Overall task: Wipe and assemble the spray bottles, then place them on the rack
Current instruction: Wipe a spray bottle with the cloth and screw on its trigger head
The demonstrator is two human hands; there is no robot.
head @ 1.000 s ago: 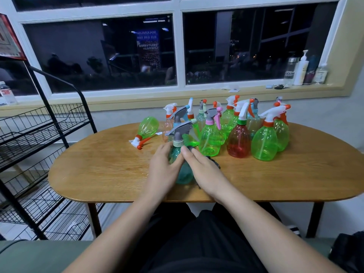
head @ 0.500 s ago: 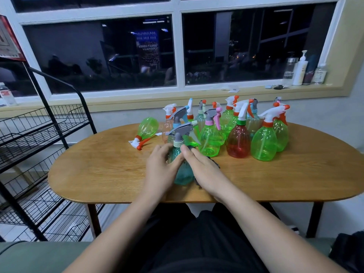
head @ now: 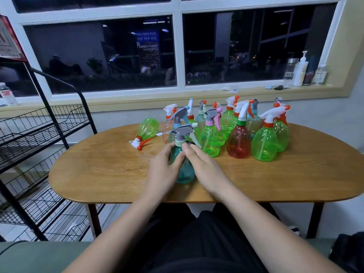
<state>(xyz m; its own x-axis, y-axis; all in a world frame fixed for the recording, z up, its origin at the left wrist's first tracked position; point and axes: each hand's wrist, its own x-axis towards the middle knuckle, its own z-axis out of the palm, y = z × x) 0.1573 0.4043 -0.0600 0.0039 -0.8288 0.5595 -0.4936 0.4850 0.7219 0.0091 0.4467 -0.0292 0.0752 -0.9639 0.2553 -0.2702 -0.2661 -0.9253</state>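
Your one head camera looks forward and down across the table (head: 98,174), close over it, facing the window (head: 98,56).

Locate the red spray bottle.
Head view, right of centre on the wooden table: the red spray bottle stands upright between the pink-collared green bottle on its left and the orange-collared green bottle on its right.

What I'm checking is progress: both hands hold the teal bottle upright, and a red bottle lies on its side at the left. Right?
No: the head view shows the lying bottle is green, not red. Left hand and right hand do hold the teal bottle upright.
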